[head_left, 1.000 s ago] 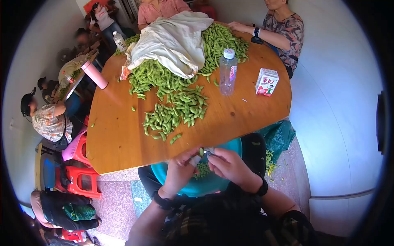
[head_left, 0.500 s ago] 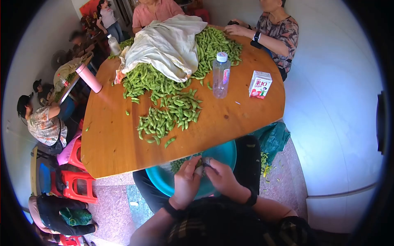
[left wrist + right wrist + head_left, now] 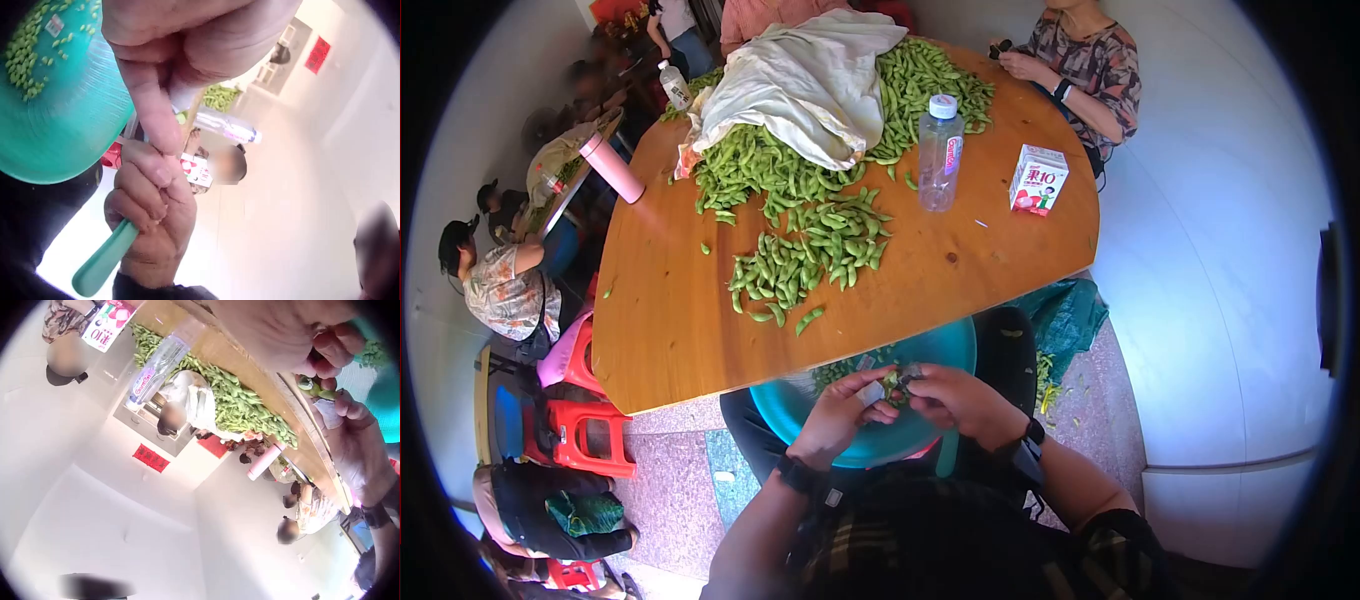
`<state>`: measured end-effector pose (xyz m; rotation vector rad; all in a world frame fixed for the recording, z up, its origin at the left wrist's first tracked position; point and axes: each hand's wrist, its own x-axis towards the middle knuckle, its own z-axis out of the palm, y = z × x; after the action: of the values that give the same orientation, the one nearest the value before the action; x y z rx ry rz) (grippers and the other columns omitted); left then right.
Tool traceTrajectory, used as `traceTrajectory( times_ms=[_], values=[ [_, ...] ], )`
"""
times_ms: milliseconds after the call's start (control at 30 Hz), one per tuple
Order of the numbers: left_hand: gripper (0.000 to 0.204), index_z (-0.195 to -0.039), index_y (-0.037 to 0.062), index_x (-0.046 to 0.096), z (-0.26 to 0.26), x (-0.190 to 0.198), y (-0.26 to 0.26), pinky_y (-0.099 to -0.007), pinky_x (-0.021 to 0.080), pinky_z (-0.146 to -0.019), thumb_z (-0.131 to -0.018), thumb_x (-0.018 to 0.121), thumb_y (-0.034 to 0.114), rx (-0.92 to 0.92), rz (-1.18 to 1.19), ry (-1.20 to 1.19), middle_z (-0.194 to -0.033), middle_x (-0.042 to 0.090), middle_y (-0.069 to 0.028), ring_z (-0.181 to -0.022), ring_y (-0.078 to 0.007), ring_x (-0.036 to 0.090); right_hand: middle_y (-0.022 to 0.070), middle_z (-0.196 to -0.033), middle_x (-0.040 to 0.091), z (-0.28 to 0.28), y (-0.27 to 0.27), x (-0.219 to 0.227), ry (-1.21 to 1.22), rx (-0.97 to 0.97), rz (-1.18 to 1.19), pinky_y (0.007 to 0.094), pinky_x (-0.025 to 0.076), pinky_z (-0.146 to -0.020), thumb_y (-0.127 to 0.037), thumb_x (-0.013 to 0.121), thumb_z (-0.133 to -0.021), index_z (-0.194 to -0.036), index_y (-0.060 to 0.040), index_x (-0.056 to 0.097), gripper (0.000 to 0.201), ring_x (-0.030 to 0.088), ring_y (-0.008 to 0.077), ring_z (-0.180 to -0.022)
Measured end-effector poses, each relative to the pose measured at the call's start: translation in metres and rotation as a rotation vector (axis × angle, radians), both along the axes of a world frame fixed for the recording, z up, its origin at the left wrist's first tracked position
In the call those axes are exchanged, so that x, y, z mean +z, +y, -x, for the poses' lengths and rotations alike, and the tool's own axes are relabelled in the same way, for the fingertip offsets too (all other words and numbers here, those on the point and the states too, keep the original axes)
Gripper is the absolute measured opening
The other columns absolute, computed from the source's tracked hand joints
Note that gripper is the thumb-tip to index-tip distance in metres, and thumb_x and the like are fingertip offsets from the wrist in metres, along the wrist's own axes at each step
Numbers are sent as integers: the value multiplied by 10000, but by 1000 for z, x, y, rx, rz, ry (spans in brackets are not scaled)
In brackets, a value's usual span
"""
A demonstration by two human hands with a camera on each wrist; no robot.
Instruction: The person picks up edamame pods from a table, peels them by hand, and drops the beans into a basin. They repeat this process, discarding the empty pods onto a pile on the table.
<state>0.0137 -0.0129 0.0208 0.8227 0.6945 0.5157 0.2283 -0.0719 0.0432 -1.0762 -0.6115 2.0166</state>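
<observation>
My left hand (image 3: 835, 415) pinches a green pod (image 3: 326, 393) over the teal basin (image 3: 780, 428); a whitish wrap or piece (image 3: 329, 414) lies at its fingers. Close beside it, my right hand (image 3: 968, 402) has its fingers curled, and a teal handle (image 3: 106, 259) sticks out below them. The far end of that tool is hidden. The fingertips of both hands meet around the pod. Loose green beans (image 3: 24, 59) lie in the basin. Whole pods (image 3: 810, 255) are heaped on the wooden table (image 3: 670, 330).
A pale cloth (image 3: 800, 90) covers part of the pod heap. On the table stand a clear bottle (image 3: 938, 165), a juice carton (image 3: 1038, 182) and a pink flask (image 3: 612, 168). Red stools (image 3: 590, 435) are at left; a green bag (image 3: 1068, 320) is at right. Several people sit around.
The hands have shifted slightly, with the pod showing more between them, and the teal handle has come into sight below the right hand. The seated person at right has raised their hands.
</observation>
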Motion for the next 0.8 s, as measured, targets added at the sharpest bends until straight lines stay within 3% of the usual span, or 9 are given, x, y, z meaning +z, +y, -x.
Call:
traceTrajectory(
  times_ms=[133, 167, 200, 267, 367, 533, 600, 700, 800],
  values=[
    [347, -1318, 5, 553, -9, 0, -1, -256, 542, -713, -990, 546, 120, 25, 61, 14, -1039, 659, -89, -777, -146, 668, -24, -726, 502, 3, 1, -16, -88, -28, -16, 234, 309, -470, -192, 532, -966, -1044, -62, 599, 166, 406, 58, -527],
    [347, -1318, 5, 553, -13, 0, -2, -256, 542, -713, -990, 546, 120, 27, 60, 15, -1039, 659, -89, -777, -146, 668, 0, -711, 520, 10, 0, -27, -357, -56, -252, 253, 349, -498, -172, 536, -959, -1017, -42, 599, 156, 447, 80, -552],
    [345, -1306, -2, 560, -17, 0, -4, -252, 532, -673, -987, 553, 128, 23, -126, 137, -993, 667, -81, -732, -135, 658, 25, -697, 538, 17, 0, -29, -624, -81, -488, 272, 389, -527, -151, 539, -952, -989, -22, 599, 148, 488, 101, -577],
    [321, -1265, -19, 585, -24, -3, -9, -242, 507, -580, -981, 552, 127, 68, -387, 341, -859, 679, -57, -619, -108, 621, 21, -707, 545, 24, -4, -25, -642, -111, -494, 268, 400, -556, -147, 533, -948, -968, -16, 603, 150, 497, 97, -613],
    [298, -1241, -12, 605, -22, -8, -11, -239, 503, -564, -981, 527, 112, 69, -568, 425, -841, 684, -64, -614, -105, 621, 21, -715, 551, 29, -4, -29, -634, -167, -492, 266, 412, -582, -134, 530, -941, -950, -6, 603, 147, 505, 93, -646],
    [326, -1232, -42, 590, -22, -23, -10, -264, 515, -585, -988, 443, 116, 163, -333, 280, -846, 669, -100, -609, -140, 626, 53, -723, 565, 39, -1, -42, -644, -215, -516, 283, 431, -584, -104, 529, -933, -963, 7, 591, 131, 526, 110, -648],
    [343, -1226, -59, 581, -20, -27, -8, -278, 521, -593, -989, 406, 118, 199, -265, 272, -845, 662, -112, -608, -156, 625, 143, -758, 630, 45, 1, -46, -810, -261, -653, 320, 472, -622, -82, 541, -930, -993, 17, 579, 124, 634, 170, -709],
    [348, -1166, -86, 572, -16, -29, -6, -299, 526, -635, -979, 362, 118, 208, -82, 234, -839, 650, -124, -660, -184, 634, 174, -800, 653, 48, 1, -38, -778, -239, -609, 330, 486, -632, -84, 541, -933, -1031, 19, 584, 148, 672, 198, -753],
    [306, -1079, -74, 574, -14, -29, -5, -294, 511, -653, -966, 359, 113, 197, -22, 200, -809, 638, -121, -699, -190, 625, 154, -777, 639, 48, 0, -37, -727, -230, -641, 322, 477, -614, -87, 549, -936, -1039, 15, 585, 150, 637, 171, -705]
  ],
)
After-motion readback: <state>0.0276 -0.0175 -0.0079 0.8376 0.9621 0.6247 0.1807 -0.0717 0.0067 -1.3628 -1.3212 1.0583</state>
